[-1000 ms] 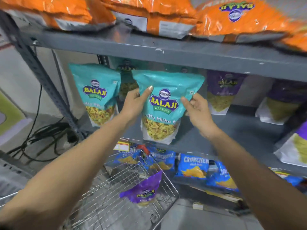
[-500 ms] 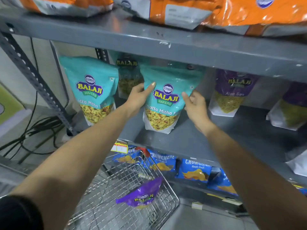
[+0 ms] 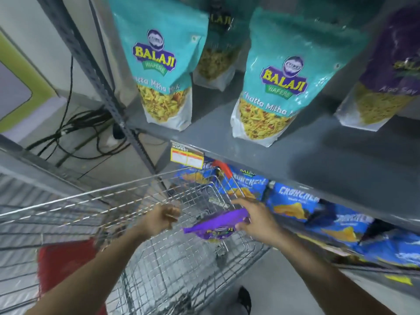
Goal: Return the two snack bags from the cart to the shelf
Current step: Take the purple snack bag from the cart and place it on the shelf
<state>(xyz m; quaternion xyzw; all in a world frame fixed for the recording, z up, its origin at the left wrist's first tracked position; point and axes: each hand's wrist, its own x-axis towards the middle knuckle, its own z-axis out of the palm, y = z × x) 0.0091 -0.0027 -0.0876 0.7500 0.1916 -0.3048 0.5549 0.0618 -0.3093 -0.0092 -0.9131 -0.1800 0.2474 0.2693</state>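
Observation:
A purple snack bag (image 3: 213, 226) lies inside the wire cart (image 3: 91, 194), and my right hand (image 3: 256, 220) is closed on its right end. My left hand (image 3: 162, 218) hovers over the cart just left of the bag, its fingers curled with nothing in them. A teal Balaji snack bag (image 3: 272, 87) stands upright on the grey middle shelf (image 3: 318, 162), apart from both hands. A second teal bag (image 3: 161, 71) stands to its left on the same shelf.
A purple bag (image 3: 386, 87) stands on the shelf to the right of the teal ones. Blue Cruncheez bags (image 3: 295, 201) fill the shelf below, behind the cart's far corner. A yellow price tag (image 3: 186, 157) hangs from the shelf edge. Cables (image 3: 75, 135) lie on the floor at left.
Both hands have let go of the teal bag, which stands on the shelf, and have come down into the cart. My right hand has taken hold of the purple bag.

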